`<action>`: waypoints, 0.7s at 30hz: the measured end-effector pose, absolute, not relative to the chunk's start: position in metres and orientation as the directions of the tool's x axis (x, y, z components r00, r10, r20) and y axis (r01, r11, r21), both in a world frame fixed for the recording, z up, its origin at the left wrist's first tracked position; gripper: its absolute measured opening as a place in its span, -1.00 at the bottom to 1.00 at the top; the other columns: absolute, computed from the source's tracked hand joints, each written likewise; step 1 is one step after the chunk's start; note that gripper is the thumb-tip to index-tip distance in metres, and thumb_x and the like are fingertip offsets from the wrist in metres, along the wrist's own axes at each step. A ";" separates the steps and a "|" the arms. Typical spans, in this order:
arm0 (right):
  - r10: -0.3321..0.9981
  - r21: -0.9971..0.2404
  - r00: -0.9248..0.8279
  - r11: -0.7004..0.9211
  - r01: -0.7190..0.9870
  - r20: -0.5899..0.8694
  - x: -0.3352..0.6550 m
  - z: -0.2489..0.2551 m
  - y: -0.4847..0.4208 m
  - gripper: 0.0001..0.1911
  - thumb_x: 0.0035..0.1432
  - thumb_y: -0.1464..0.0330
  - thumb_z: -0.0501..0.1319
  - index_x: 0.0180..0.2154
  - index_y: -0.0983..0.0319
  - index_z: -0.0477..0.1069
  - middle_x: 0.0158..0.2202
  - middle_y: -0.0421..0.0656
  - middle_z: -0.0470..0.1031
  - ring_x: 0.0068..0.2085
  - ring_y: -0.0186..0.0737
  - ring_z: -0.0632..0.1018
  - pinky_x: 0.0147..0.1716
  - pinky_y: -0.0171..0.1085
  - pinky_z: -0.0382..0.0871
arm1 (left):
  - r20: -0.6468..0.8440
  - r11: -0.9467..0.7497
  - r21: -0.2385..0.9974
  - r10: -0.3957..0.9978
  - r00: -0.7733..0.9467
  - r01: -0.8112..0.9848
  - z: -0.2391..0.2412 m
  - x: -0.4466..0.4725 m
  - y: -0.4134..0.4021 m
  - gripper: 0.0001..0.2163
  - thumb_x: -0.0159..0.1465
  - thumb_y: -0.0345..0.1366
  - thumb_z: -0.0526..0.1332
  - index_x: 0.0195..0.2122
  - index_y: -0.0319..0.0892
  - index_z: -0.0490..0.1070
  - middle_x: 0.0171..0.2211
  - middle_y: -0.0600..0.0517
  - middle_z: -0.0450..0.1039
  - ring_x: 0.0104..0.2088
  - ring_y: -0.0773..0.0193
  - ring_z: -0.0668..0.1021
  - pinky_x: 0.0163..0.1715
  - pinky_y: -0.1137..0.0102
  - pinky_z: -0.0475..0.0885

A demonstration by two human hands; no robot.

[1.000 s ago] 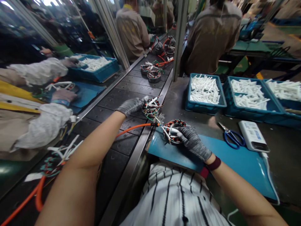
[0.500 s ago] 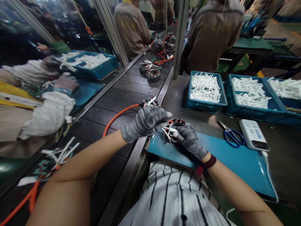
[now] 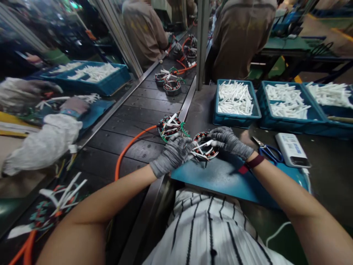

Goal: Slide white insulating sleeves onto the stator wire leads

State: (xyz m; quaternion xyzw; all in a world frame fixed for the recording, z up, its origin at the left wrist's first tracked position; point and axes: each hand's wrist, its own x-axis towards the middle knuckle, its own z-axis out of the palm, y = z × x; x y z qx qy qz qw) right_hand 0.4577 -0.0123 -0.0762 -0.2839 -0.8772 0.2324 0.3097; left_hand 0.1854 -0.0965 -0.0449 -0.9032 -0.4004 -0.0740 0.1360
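Between my two gloved hands is a ring-shaped motor stator (image 3: 203,156) with orange and black windings and white sleeves lying across it. My left hand (image 3: 176,150) grips its left rim with bent fingers. On the opposite side, my right hand (image 3: 230,142) has its fingers closed on the upper right rim, beside a white sleeve (image 3: 209,142). The stator is held above the near end of a blue mat (image 3: 220,182). Just beyond my left hand, a second stator (image 3: 168,127) with green lacing and an orange cable (image 3: 125,149) rests at the conveyor's edge.
Blue bins (image 3: 237,119) of white sleeves line the back right. Scissors (image 3: 268,151) and a white device (image 3: 292,150) with a cable lie right. More stators (image 3: 172,87) sit along the slatted conveyor (image 3: 138,110). A co-worker's gloved hand (image 3: 74,106) works across it; a metal post (image 3: 202,48) stands ahead.
My left hand has come down onto the stator's left rim. My right hand has shifted to its upper right side, and the stator is lifted and turned. The view has swung slightly right.
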 end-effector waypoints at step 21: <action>0.850 -0.702 -0.090 0.483 0.522 0.518 0.423 -0.090 -0.089 -0.63 0.39 0.14 0.05 -0.02 0.20 0.48 -0.07 0.00 0.52 -0.02 -0.02 0.50 0.05 0.00 0.38 | 0.052 -0.727 -0.011 0.685 0.726 0.687 -0.064 0.161 -0.085 -0.68 0.37 -0.43 0.11 0.12 -0.11 0.42 -0.05 -0.09 0.50 -0.06 0.18 0.52 0.00 0.23 0.44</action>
